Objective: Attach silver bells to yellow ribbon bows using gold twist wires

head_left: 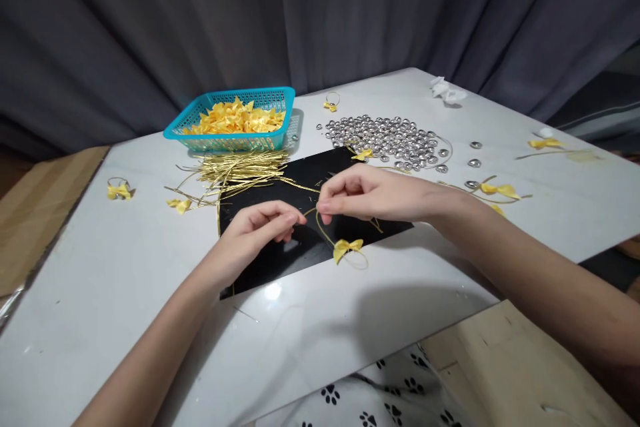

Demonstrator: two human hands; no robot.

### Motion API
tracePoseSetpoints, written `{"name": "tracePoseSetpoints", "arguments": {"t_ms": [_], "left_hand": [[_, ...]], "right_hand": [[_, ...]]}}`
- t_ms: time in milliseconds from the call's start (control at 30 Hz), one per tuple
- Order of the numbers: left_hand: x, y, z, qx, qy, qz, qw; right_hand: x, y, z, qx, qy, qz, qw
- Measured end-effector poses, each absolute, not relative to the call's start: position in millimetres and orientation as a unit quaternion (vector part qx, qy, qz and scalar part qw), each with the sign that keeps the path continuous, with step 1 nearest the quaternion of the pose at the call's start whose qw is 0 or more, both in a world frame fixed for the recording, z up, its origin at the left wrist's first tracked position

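Observation:
My right hand (373,193) is closed in a pinch on a thin gold cord (324,229) above a black sheet (275,257). From that cord a yellow ribbon bow (347,249) hangs below my fingers, near the sheet's front edge, with a loop of cord beside it. To the left, my left hand (263,223) pinches what looks like an end of the same cord; its fingertips are a short gap away from the right ones. A bundle of loose gold cords (245,167) lies just behind my left hand.
A blue basket (230,142) of yellow bows stands at the back left. Many silver beads (385,137) are spread at the back right. Looped cords with bows lie at the left (120,190) and right (500,191). Crumpled white tissue (447,90) sits near the far edge.

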State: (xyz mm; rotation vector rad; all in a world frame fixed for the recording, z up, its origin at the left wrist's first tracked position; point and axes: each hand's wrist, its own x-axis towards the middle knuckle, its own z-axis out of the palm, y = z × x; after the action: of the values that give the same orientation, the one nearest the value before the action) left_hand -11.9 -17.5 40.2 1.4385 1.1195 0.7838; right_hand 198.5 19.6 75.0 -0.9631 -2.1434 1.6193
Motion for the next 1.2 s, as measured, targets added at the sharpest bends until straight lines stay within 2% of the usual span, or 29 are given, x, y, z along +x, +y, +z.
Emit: {"name": "tracePoseSetpoints", "arguments": {"t_ms": [100, 267, 367, 467, 767, 967, 1200], "left_hand": [[-2, -22, 35, 0.581, 0.427, 0.382, 0.578], [5, -30, 37, 0.542, 0.401, 0.297, 0.676], [-11, -20, 44, 0.508, 0.435, 0.372, 0.643], [-31, -7, 49, 0.506, 0.459, 0.394, 0.615], [-67, 11, 43, 0.575, 0.515, 0.318, 0.550], [-82, 14, 43, 0.626, 0.498, 0.210, 0.562], [-85, 14, 44, 0.674, 0.427, 0.223, 0.560]], "right_hand": [[193, 18, 77, -0.331, -0.746, 0.554, 0.168], [195, 21, 80, -0.323, -0.763, 0.539, 0.154], [214, 31, 81, -0.344, -0.759, 0.527, 0.166], [235, 41, 81, -0.359, -0.742, 0.540, 0.169], [275, 56, 82, -0.433, -0.735, 0.498, 0.152], [299, 62, 82, -0.488, -0.717, 0.475, 0.149], [314, 65, 81, -0.533, -0.675, 0.469, 0.200]]}}
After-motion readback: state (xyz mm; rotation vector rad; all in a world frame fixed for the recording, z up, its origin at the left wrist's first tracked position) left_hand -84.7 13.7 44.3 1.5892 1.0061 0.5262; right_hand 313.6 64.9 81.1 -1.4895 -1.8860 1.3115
